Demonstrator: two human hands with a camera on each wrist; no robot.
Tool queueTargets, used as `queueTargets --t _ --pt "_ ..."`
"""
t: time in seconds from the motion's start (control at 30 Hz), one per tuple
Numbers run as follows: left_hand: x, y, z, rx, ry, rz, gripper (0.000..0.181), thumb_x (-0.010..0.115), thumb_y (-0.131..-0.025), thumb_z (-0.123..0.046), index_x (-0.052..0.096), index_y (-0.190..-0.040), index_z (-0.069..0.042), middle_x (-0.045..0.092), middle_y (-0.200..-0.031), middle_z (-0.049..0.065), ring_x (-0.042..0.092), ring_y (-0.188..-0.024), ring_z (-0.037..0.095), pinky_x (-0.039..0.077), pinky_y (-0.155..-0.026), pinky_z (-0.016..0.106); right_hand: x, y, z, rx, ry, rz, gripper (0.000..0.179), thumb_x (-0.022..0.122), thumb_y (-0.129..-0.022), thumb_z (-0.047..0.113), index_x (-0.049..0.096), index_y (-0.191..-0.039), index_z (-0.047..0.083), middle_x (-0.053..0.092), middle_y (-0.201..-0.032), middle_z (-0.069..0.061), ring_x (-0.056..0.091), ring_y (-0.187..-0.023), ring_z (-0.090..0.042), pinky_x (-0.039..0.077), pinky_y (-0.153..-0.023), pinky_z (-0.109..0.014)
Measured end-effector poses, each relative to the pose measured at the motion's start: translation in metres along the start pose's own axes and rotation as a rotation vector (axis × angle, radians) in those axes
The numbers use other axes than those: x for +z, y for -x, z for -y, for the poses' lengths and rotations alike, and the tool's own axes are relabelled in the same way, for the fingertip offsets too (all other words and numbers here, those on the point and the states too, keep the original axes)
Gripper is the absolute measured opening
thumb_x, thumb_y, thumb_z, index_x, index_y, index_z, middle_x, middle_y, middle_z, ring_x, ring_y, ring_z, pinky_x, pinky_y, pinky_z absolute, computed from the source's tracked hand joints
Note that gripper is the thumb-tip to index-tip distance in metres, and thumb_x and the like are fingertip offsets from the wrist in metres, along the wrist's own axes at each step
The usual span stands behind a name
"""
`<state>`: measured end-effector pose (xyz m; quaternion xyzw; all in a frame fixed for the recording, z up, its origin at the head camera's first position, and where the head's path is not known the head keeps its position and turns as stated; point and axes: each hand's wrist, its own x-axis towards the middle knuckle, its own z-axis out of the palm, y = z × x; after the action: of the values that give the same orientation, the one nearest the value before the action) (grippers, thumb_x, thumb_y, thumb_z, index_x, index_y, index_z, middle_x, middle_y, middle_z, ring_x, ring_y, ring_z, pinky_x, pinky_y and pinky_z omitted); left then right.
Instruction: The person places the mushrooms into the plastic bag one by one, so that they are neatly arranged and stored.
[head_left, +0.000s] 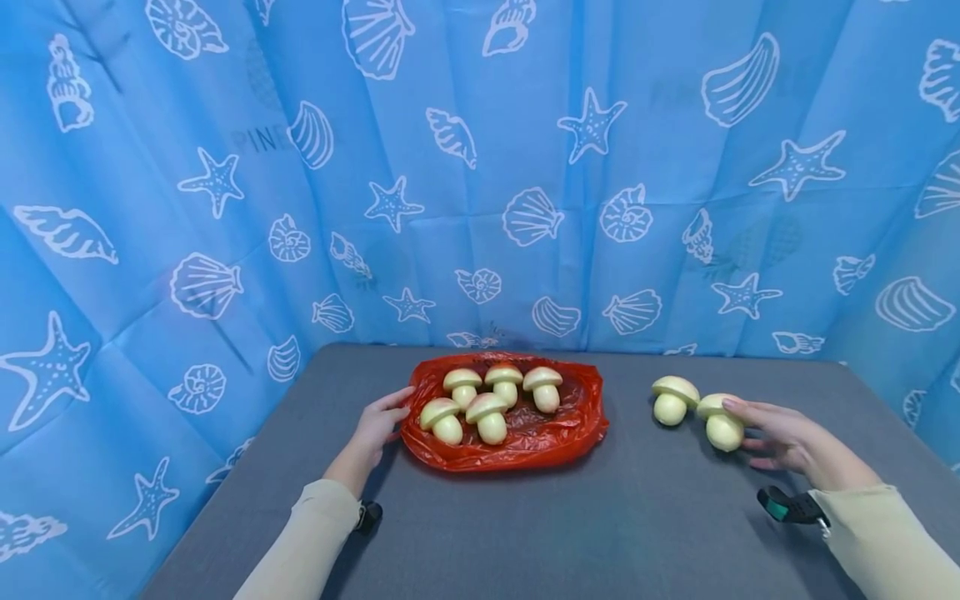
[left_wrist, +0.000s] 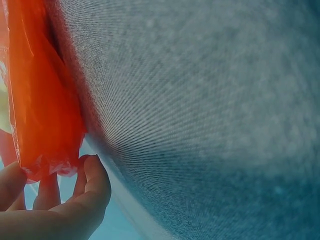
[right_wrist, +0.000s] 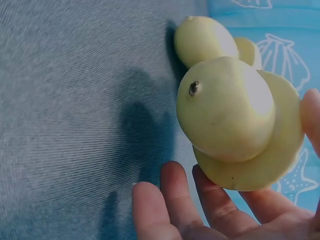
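Note:
My right hand [head_left: 783, 437] holds a pale yellow mushroom-shaped piece [head_left: 725, 429] by its wide cap, thumb on one side and fingers on the other. Its rounded stem end has a dark spot in the right wrist view. Close beside it stands a second mushroom-shaped piece [head_left: 671, 407]. On the table's left half lies a crinkled red plastic bag [head_left: 555, 454], with several similar mushroom-shaped pieces [head_left: 491, 421] upright or leaning on it. My left hand [head_left: 378, 425] touches the bag's left edge with loosely bent fingers; part of that contact is hidden in the left wrist view.
A dark grey cloth-like surface covers the table [head_left: 525, 533]. Directly behind its far edge hangs a blue curtain [head_left: 465, 250] printed with white shells and starfish, which also runs along the left and right sides. Dark straps sit at both wrists.

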<state>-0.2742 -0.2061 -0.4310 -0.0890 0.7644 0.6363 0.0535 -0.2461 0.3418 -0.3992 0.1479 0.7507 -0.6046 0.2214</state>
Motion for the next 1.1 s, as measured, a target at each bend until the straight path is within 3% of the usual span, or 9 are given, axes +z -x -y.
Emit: queueTargets --t 0.43,0.7,0.87,0.97,1.1 --pt "0.000 -0.001 -0.001 -0.015 0.007 -0.006 0.042 0.046 -0.101 -0.010 0.052 -0.142 -0.016 0.036 -0.152 0.015 0.034 -0.136 0.036 0.034 -0.104 0.057 0.005 0.007 0.009 -0.064 0.002 0.016 0.098 0.045 -0.097 0.052 -0.010 -0.147 -0.010 0.007 -0.145 -0.039 0.023 -0.130 -0.054 0.045 -0.094 -0.052" --pt "0.000 -0.001 -0.001 -0.016 0.006 -0.004 0.042 0.046 -0.101 -0.010 0.052 -0.142 -0.015 0.036 -0.152 0.015 0.033 -0.137 0.036 0.033 -0.104 0.057 0.020 0.012 0.023 -0.093 -0.041 0.043 0.096 0.046 -0.097 0.049 -0.011 -0.148 -0.010 -0.005 -0.152 -0.035 0.022 -0.132 -0.051 0.039 -0.102 -0.055" --pt "0.000 -0.001 -0.001 -0.014 0.010 -0.006 0.042 0.046 -0.101 -0.010 0.052 -0.142 -0.015 0.036 -0.152 0.015 0.033 -0.137 0.036 0.033 -0.104 0.057 0.031 0.013 0.030 -0.126 -0.019 0.062 0.093 0.045 -0.099 0.047 -0.007 -0.148 -0.012 0.001 -0.151 -0.035 0.048 -0.112 -0.030 0.044 -0.098 -0.050" --pt "0.000 -0.001 -0.001 -0.017 0.012 -0.004 0.042 0.046 -0.101 -0.010 0.052 -0.142 -0.015 0.036 -0.152 0.015 0.033 -0.137 0.036 0.033 -0.105 0.057 0.038 0.013 0.034 -0.149 -0.029 0.080 0.092 0.046 -0.099 0.045 -0.006 -0.148 -0.013 0.003 -0.150 -0.036 0.054 -0.098 -0.017 0.048 -0.093 -0.046" --pt "0.000 -0.001 -0.001 -0.016 0.010 -0.002 0.042 0.046 -0.101 -0.010 0.052 -0.142 -0.015 0.036 -0.152 0.015 0.033 -0.136 0.037 0.033 -0.105 0.057 0.052 0.012 0.039 -0.177 -0.055 0.097 0.090 0.048 -0.100 0.042 -0.003 -0.148 -0.015 0.015 -0.145 -0.035 0.058 -0.089 -0.010 0.051 -0.087 -0.041"
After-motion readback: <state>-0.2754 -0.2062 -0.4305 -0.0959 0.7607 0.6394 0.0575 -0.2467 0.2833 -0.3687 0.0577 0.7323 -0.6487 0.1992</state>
